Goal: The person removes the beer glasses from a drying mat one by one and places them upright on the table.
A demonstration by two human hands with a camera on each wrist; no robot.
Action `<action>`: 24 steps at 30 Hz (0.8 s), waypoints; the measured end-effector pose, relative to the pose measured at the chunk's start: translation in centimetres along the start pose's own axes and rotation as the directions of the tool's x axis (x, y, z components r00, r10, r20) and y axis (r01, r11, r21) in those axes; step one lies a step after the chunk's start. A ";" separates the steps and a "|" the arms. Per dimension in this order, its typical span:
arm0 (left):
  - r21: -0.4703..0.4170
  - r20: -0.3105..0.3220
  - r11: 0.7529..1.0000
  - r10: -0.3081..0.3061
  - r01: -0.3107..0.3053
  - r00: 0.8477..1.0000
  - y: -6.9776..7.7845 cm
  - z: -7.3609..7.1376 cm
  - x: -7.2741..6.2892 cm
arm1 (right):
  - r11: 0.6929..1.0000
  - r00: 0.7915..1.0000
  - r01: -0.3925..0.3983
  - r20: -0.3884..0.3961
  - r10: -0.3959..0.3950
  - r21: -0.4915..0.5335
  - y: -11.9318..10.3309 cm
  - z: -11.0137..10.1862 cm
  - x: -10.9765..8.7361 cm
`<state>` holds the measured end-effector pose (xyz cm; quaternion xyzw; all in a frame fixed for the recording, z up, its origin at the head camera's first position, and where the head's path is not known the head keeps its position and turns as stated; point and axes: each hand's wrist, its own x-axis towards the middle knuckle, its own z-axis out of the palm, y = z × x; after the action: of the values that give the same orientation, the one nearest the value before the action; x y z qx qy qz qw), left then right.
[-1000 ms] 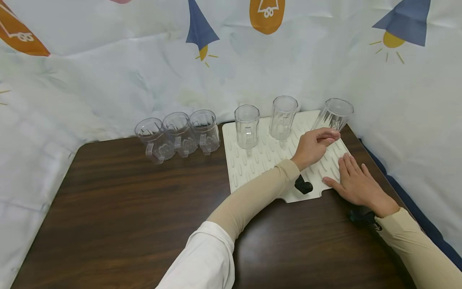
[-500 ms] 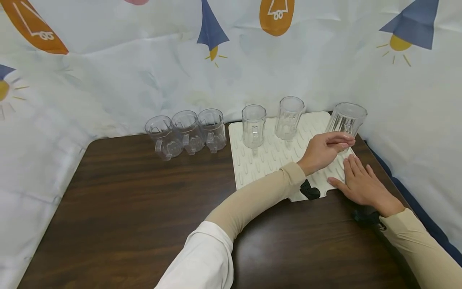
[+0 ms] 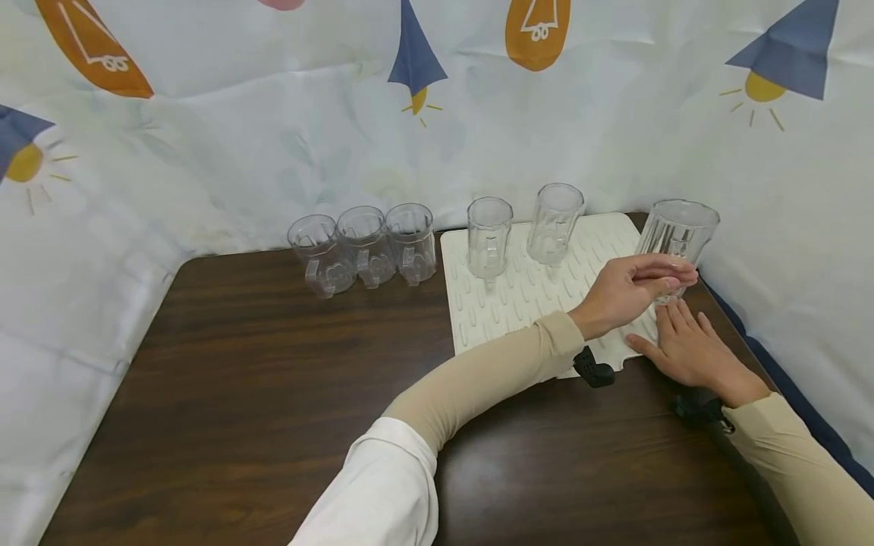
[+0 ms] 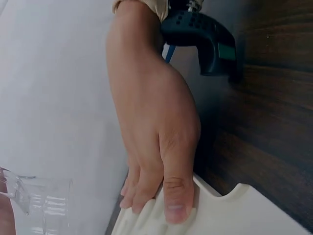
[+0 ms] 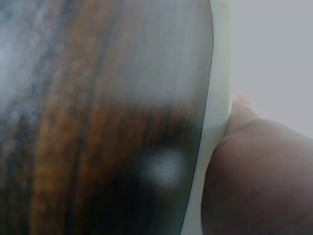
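In the head view my left hand (image 3: 638,292) grips a clear glass mug (image 3: 679,227) at the right rear corner of a white ridged mat (image 3: 519,299). The mug leans to the right, and its lower part is partly hidden by the hand. The left wrist view shows that mug (image 4: 49,205) with my fingertips (image 4: 6,215) at the left edge. My right hand (image 3: 690,341) rests on the mat's right front edge, fingers straight and thumb apart, close below the mug. In the blurred right wrist view, only part of my right hand (image 5: 259,166) shows beside the mat's pale edge (image 5: 215,112).
Two clear mugs, a left one (image 3: 488,239) and a right one (image 3: 554,224), stand on the mat's rear. Three similar mugs (image 3: 365,246) cluster left of it on the dark wooden table (image 3: 273,379). A printed curtain (image 3: 341,144) hangs behind and beside the table.
My left hand has shifted right and slightly nearer with the mug, closer to my right hand, which stays on the mat. The whole head view has swung a little left.
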<state>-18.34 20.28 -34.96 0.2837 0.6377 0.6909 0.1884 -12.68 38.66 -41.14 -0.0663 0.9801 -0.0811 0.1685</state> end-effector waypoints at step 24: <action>-0.024 0.026 0.999 0.038 -0.038 0.999 1.5 -2.0 -3.2 | 1.000 1.000 0.004 0.010 -0.004 0.004 0.2 0.1 0.2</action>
<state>-16.97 16.52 -34.03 0.3028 0.6216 0.6978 0.1870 -12.80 38.80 -41.35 -0.0685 0.9790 -0.0831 0.1732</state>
